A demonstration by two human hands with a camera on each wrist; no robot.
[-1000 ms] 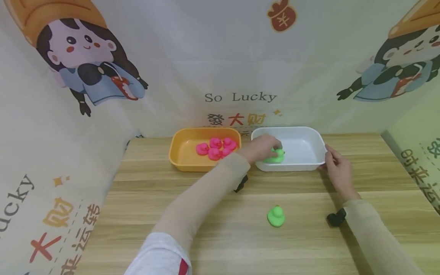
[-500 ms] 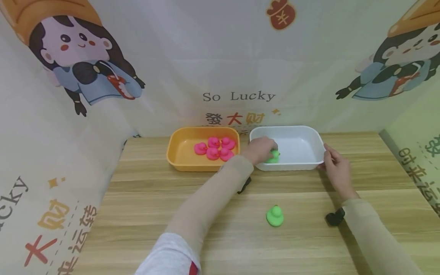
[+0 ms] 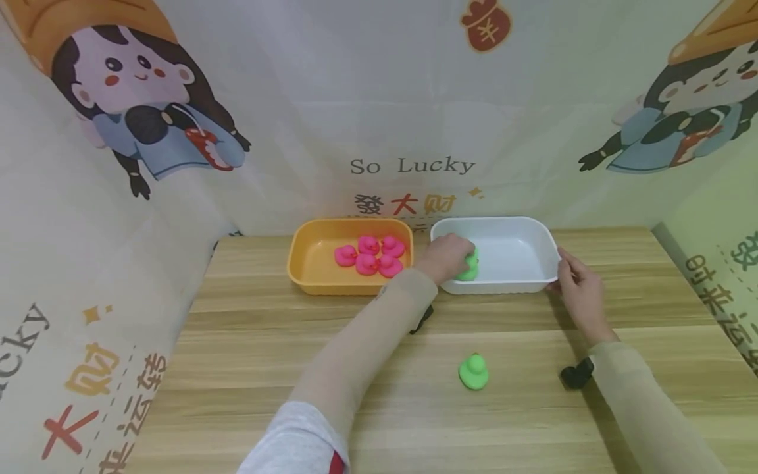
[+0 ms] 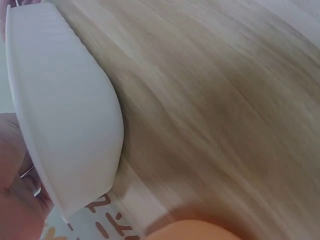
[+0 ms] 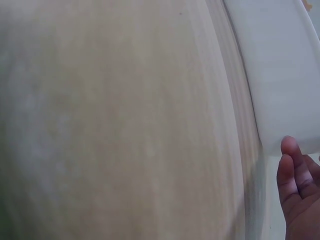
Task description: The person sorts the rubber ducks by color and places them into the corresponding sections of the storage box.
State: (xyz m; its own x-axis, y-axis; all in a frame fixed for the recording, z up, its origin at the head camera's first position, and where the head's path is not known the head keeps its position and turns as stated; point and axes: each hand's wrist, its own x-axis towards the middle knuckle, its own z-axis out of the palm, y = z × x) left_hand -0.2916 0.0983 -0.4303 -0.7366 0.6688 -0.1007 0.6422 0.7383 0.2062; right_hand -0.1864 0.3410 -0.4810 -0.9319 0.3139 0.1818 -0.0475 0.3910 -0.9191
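My left hand (image 3: 451,257) reaches into the left end of the white tray (image 3: 515,287). Its curled fingers hold a green rubber duck (image 3: 470,268) low in the tray, partly hidden by the hand. In the left wrist view, that hand (image 4: 15,175) shows over the rim of the white tray (image 4: 70,115). My right hand (image 3: 583,289) touches the tray's right end, and in the right wrist view its fairly straight fingertips (image 5: 288,145) rest against the outer wall. A second green rubber duck (image 3: 474,372) sits on the table in front.
Left of the white tray stands an orange tray (image 3: 308,283) with several pink rubber ducks (image 3: 367,264) in it. Both trays are at the back of the wooden table (image 3: 266,368), before a printed cloth wall (image 3: 331,118). My left forearm crosses the table.
My left hand and the green duck have shifted slightly left inside the white tray, and the duck has turned. The right hand stays at the tray's end.
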